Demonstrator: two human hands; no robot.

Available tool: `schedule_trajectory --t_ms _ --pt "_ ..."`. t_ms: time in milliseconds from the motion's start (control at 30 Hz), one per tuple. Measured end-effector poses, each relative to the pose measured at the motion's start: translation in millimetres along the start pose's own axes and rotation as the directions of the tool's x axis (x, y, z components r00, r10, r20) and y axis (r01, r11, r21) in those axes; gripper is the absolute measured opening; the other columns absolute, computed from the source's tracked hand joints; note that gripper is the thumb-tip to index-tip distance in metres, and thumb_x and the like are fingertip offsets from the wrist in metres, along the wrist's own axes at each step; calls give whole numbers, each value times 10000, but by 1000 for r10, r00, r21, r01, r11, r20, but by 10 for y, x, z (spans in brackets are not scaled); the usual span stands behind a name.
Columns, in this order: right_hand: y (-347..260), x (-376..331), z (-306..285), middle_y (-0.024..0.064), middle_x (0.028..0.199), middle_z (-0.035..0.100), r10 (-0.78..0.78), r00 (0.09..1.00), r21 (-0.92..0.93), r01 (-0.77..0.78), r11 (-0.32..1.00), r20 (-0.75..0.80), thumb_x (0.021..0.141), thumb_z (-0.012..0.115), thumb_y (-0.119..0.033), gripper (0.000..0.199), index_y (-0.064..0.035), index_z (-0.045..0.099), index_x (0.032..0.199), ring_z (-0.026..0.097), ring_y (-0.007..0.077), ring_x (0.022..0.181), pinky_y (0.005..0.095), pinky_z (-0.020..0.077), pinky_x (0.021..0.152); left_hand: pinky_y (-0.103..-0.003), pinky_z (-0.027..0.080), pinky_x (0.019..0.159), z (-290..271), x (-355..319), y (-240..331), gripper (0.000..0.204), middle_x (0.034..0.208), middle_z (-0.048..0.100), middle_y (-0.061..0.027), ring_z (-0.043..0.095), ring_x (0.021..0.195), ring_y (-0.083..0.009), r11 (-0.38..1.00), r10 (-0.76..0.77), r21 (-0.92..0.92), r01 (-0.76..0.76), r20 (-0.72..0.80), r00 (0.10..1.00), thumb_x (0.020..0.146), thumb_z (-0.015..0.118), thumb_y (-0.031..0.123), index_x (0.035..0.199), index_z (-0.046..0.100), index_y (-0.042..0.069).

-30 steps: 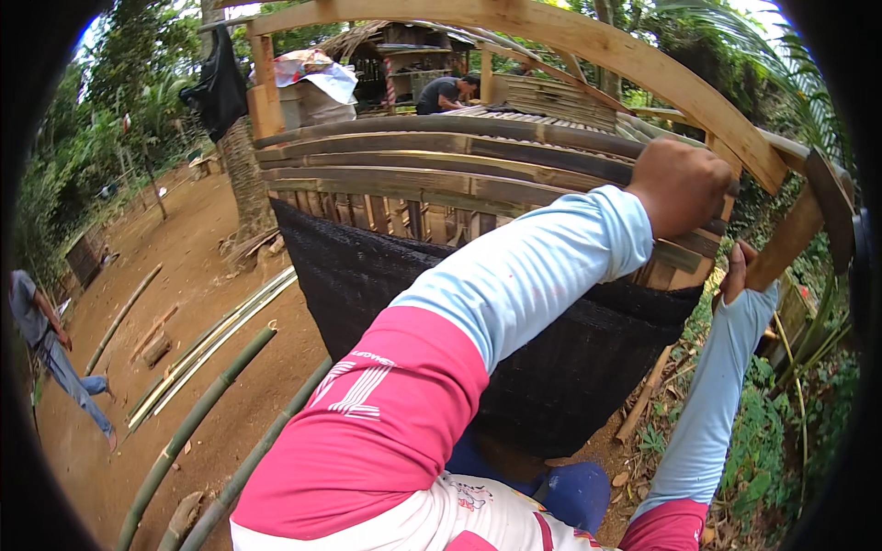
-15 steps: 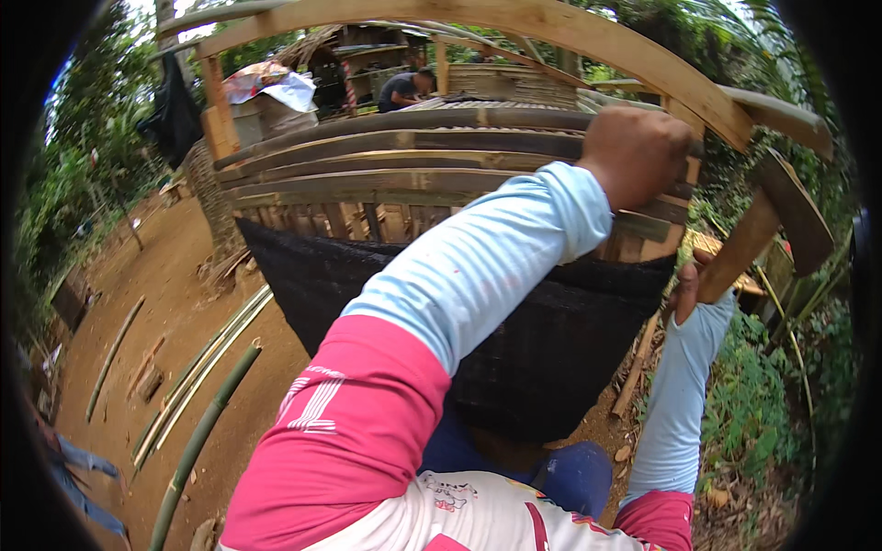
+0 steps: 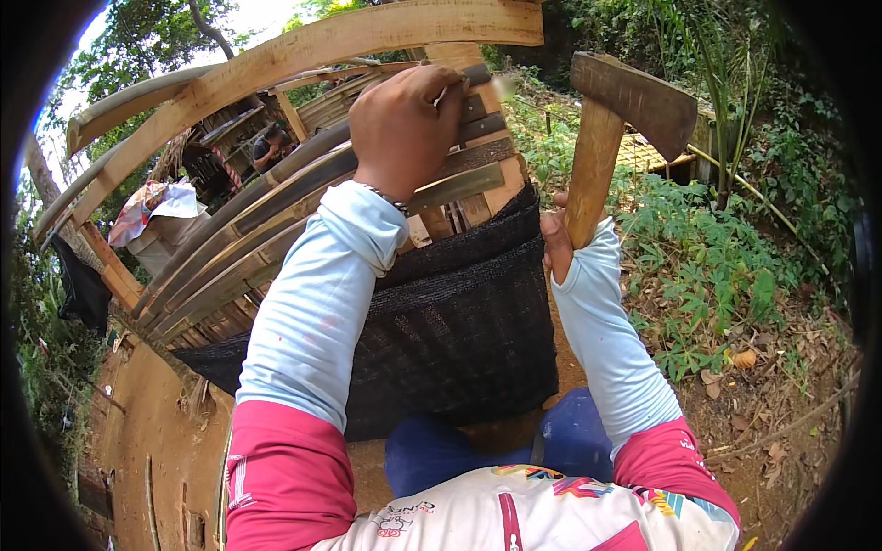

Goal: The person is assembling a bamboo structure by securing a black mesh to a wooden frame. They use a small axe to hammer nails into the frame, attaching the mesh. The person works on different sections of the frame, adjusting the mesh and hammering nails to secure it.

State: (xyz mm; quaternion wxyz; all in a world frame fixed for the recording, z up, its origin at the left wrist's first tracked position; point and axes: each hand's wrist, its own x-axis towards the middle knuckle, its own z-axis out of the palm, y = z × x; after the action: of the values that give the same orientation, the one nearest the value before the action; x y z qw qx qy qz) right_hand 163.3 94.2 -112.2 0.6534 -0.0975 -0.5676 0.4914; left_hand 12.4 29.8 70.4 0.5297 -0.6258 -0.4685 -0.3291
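My left hand is closed, its fingertips curled against the end of the upper dark bamboo slats where they meet a pale wooden post. What those fingers pinch, if anything, is hidden. My right hand grips an axe by its wooden handle, beside the post. The axe stands upright, its rusty metal head at the top and its cutting edge toward the right. Black mesh cloth hangs over the lower part of the slatted wall, in front of my knees.
A curved timber beam spans above the slats. Green plants grow on the slope at right. Poles lie on the dirt at lower left. Another person is behind the wall, near a cloth-covered box.
My view has swung right, so the wall appears farther left and tilted. The axe is more upright. My left hand stays closed at the slat ends, and my right hand keeps its grip.
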Motion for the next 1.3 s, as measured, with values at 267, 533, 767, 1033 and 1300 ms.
schedule_trajectory --t_ms 267,533,767,1033,1300 --pt "-11 -72 40 -28 702 553 46 998 -50 -44 998 41 881 706 -271 362 -28 541 1092 526 65 675 249 452 726 -330 508 605 -4 -21 -34 112 793 693 -78 664 665 -263 1000 23 -13 -23 -23 999 815 712 183 825 707 72" --pt "65 -96 53 -27 701 512 39 997 -74 -34 997 71 867 716 -331 455 -16 507 1120 482 53 521 203 396 464 -320 506 596 -17 -11 -20 94 794 687 -86 662 651 -246 999 15 -42 -15 -11 1000 821 704 153 835 700 61" --pt "-53 -142 64 6 741 542 71 993 -161 -55 985 98 881 699 -300 393 -37 519 1110 514 87 638 252 433 610 -319 509 606 -18 -22 3 117 795 687 -94 659 642 -256 1000 -4 -28 4 18 1000 819 714 167 845 702 54" --pt "-73 -184 72 87 868 576 23 993 -268 10 963 118 898 666 -274 417 -28 446 1151 565 157 762 309 466 709 -315 521 633 -29 -22 30 155 822 699 -114 683 687 -257 1000 -26 -5 27 16 1000 833 718 191 864 711 39" --pt "116 -208 81 43 808 480 58 982 -34 -53 998 182 907 530 -116 286 -77 333 1111 441 76 532 231 390 476 -315 517 627 -24 -19 -10 124 818 698 -91 678 687 -250 1000 5 -16 -5 -28 1000 826 708 190 860 712 71"
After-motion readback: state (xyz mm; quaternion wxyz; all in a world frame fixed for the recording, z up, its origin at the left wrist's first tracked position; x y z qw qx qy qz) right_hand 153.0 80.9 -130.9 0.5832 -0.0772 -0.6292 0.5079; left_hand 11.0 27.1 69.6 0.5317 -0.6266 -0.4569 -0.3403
